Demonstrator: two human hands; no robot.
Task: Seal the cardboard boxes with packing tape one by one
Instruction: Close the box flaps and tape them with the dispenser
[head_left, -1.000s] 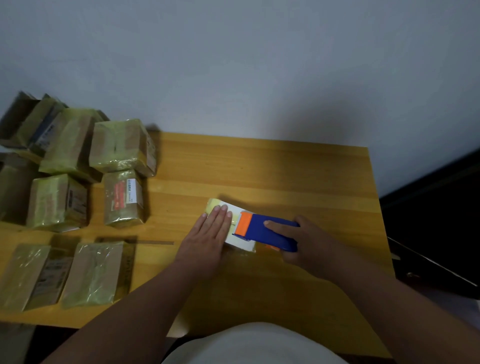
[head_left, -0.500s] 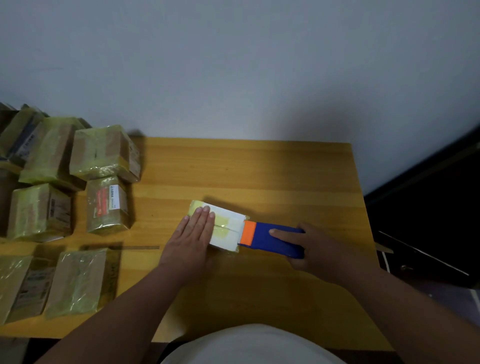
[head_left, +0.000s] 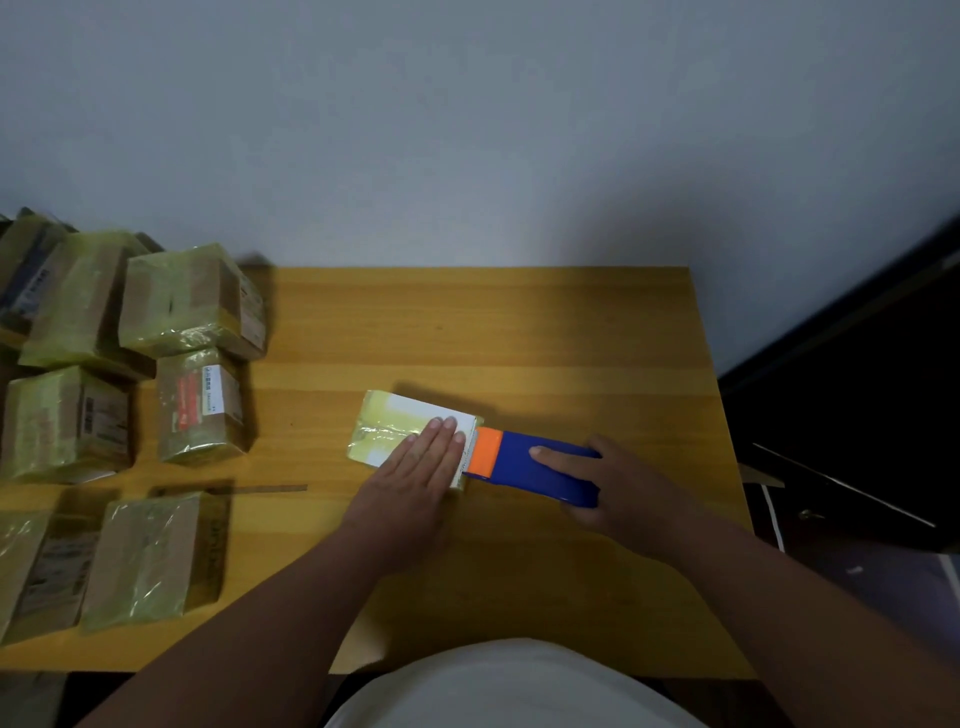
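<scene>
Box (head_left: 397, 431) — small, white, glossy yellowish tape; left hand (head_left: 415, 467) flat, fingers spread; right hand (head_left: 618, 488) grip clasping blue-orange dispenser (head_left: 530, 465).

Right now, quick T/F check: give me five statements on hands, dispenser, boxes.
1. The left hand lies flat on the small white box. True.
2. The right hand holds a red tape dispenser. False: the tape dispenser is blue with an orange front.
3. The dispenser sits at the box's right end. True.
4. The taped boxes are piled on the right side of the table. False: they are on the left side of the table.
5. The left hand grips a pair of scissors. False: it is open, palm down, holding nothing.
</scene>
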